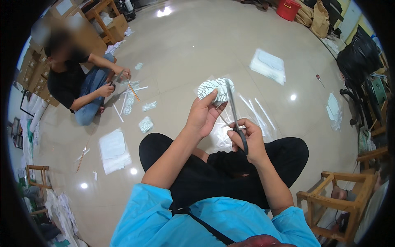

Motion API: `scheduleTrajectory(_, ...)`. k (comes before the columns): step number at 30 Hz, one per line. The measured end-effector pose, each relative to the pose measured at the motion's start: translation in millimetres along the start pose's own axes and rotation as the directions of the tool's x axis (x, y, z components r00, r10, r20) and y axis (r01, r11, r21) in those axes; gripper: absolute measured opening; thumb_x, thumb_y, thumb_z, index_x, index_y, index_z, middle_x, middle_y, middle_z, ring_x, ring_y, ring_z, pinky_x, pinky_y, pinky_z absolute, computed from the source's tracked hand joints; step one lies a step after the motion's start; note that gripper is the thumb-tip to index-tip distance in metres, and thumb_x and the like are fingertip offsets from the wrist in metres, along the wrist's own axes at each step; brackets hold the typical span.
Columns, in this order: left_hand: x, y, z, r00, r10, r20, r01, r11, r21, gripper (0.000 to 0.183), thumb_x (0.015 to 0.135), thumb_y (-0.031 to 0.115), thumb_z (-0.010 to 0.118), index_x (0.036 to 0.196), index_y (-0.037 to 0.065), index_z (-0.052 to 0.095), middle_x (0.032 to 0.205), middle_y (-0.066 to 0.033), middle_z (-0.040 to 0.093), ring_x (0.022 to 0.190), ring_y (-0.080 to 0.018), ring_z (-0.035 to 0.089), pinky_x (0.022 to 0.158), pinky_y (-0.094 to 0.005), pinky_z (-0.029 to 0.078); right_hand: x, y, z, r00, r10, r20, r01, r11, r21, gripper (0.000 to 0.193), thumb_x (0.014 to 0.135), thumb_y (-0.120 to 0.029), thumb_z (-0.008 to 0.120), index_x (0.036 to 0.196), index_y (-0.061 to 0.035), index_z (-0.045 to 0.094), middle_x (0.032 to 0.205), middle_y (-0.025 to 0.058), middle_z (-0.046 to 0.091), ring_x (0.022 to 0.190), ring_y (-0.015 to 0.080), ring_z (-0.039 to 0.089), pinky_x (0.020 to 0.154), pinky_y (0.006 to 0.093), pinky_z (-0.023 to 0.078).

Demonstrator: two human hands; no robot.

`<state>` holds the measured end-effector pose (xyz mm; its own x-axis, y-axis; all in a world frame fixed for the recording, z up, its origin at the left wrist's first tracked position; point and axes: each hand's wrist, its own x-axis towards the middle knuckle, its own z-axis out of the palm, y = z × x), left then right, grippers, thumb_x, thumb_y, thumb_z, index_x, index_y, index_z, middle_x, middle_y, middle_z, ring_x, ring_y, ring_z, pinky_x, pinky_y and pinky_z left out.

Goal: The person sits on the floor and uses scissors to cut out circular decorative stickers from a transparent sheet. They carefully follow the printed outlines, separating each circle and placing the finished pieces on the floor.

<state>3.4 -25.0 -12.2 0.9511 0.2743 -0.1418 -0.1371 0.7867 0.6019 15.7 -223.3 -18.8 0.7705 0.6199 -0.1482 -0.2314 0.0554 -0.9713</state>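
The person sits cross-legged, both bare forearms coming up from the lower edge out of short blue sleeves and converging in front of the knees. The left hand (202, 117) is raised higher and further forward, wrist nearly straight, its fingers (209, 100) curled upward and pinched closed with the thumb around what it holds. The right hand (249, 140) sits lower and closer to the body, just to the right of the left wrist, knuckles turned up, its fingers (242, 125) bent and closed in a grip. The two hands are near each other but not touching. The right elbow bends out sharply to the side.
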Motion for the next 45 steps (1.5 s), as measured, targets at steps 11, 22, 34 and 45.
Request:
scheduleTrajectory(11,-4.6,102.2,-92.2,0.857,0.442,-0.264,-0.366,0.884,0.291,0.035,0.095,0.005,0.077,0.127,0.007,0.062,0.12,-0.0034,0.07,0.11,-0.0166,0.067,0.092,-0.0349,0.057,0.5,-19.6,-23.4,0.952,-0.219,-0.213,0.231,0.973,0.03,0.022,0.102,-0.012,0.069,0.12,-0.0011,0.063,0.075,0.0012,0.061,0.061,0.0103,0.057,0.056,0.0243,0.045)
scheduleTrajectory(22,-115.1,163.6,-279.1,0.494,0.647,-0.581,-0.317,0.756,0.573,0.066,0.093,0.003,0.078,0.146,0.007,0.039,0.131,-0.0156,0.061,0.11,-0.0234,0.067,0.09,-0.042,0.058,25.5,1.9,-4.7,0.961,-0.124,-0.249,0.112,0.992,-0.064,0.026,0.102,-0.017,0.069,0.119,0.001,0.061,0.074,0.0017,0.057,0.061,0.0097,0.054,0.056,0.0257,0.045)
scheduleTrajectory(34,-100.4,146.1,-348.6,0.562,0.508,-0.653,-0.321,0.861,0.393,0.05,0.1,0.003,0.068,0.145,-0.003,0.048,0.132,-0.014,0.065,0.116,-0.024,0.068,0.098,-0.0407,0.058,29.2,9.9,2.8,0.962,-0.101,-0.254,0.076,0.992,-0.106,0.025,0.102,-0.016,0.069,0.119,0.0009,0.062,0.073,0.0006,0.056,0.062,0.009,0.054,0.055,0.0254,0.045)
scheduleTrajectory(45,-85.0,160.1,-363.0,0.771,0.25,-0.585,-0.185,0.968,0.17,0.041,0.104,0.01,0.065,0.141,-0.004,0.054,0.134,-0.0173,0.065,0.121,-0.024,0.068,0.102,-0.0409,0.06,23.6,3.8,-6.5,0.964,-0.096,-0.246,0.085,0.995,-0.055,0.027,0.102,-0.015,0.07,0.121,0.0019,0.061,0.076,0.0015,0.057,0.064,0.0094,0.055,0.056,0.0255,0.047)
